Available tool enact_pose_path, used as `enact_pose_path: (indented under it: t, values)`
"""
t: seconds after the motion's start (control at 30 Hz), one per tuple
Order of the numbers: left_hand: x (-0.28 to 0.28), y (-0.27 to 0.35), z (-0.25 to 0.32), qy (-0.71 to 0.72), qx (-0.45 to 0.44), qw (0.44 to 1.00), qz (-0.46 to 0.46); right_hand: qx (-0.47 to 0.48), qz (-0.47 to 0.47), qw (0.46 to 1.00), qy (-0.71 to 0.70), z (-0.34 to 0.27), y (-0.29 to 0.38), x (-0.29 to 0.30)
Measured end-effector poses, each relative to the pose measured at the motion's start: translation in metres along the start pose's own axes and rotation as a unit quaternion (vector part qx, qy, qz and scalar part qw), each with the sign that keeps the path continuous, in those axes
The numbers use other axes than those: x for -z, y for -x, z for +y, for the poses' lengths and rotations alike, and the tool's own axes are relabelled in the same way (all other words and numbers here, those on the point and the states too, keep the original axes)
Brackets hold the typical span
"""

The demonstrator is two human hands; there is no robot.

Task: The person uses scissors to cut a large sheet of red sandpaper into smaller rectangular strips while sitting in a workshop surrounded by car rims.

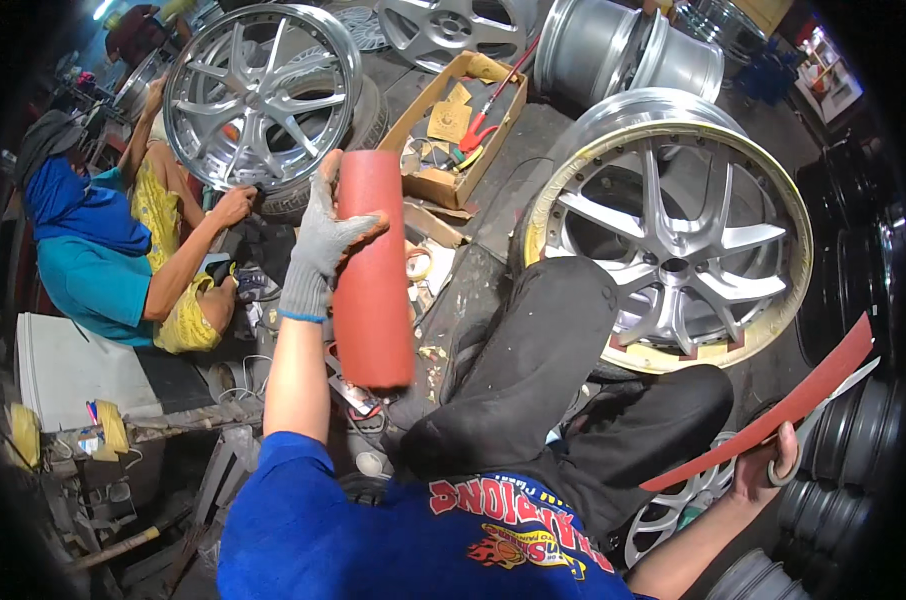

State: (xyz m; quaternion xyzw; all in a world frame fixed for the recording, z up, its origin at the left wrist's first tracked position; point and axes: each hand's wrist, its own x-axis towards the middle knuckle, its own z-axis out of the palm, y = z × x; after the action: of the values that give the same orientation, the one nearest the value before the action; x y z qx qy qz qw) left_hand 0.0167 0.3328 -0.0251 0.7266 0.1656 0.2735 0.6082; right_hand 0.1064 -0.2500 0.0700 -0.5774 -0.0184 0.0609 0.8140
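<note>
My left hand [319, 232], in a grey knitted glove, grips a curved red sheet of what looks like sandpaper [374, 277] by its left edge. At the lower right my bare right hand [769, 469] holds a second red sheet [768, 427], seen nearly edge-on. Behind that sheet the same hand has what appear to be scissors [847, 386], with a ring handle at the thumb; the rest of them is hidden. A silver alloy wheel [674, 244], its rim lip covered in yellowish masking tape, leans before my knees.
At left a seated co-worker [93, 277] holds another alloy wheel [254, 97] resting by a tyre. An open cardboard box [490, 161] contains paper discs and a red-handled tool [477, 133]. Several wheel rims [588, 52] stand at the back, with dark ones [843, 292] stacked at right.
</note>
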Motion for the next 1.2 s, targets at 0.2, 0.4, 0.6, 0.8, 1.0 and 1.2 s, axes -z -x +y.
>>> enact_pose_path:
  t: [0.2,0.4,0.6,0.8,1.0,1.2]
  values:
    - [-0.048,-0.039,-0.054,-0.651,0.03,0.751,-0.102,-0.043,0.037,0.998,0.025,0.006,0.002,-0.01]
    - [-0.02,0.028,-0.181,-0.708,0.112,0.675,-0.173,-0.043,0.022,0.999,-0.007,0.023,-0.026,-0.116]
    - [-0.046,-0.013,-0.1,-0.459,-0.043,0.882,0.096,-0.026,-0.046,0.997,-0.051,0.012,-0.039,-0.113]
    - [-0.164,0.068,0.144,0.11,0.128,0.967,-0.189,0.017,-0.066,0.998,-0.006,0.033,-0.053,-0.134]
    - [-0.202,0.098,0.151,0.328,0.288,0.87,-0.229,-0.03,-0.206,0.972,0.106,0.065,-0.036,-0.158]
    - [-0.165,0.094,0.144,0.102,0.058,0.953,-0.281,0.057,-0.146,0.982,0.107,0.071,-0.039,-0.135]
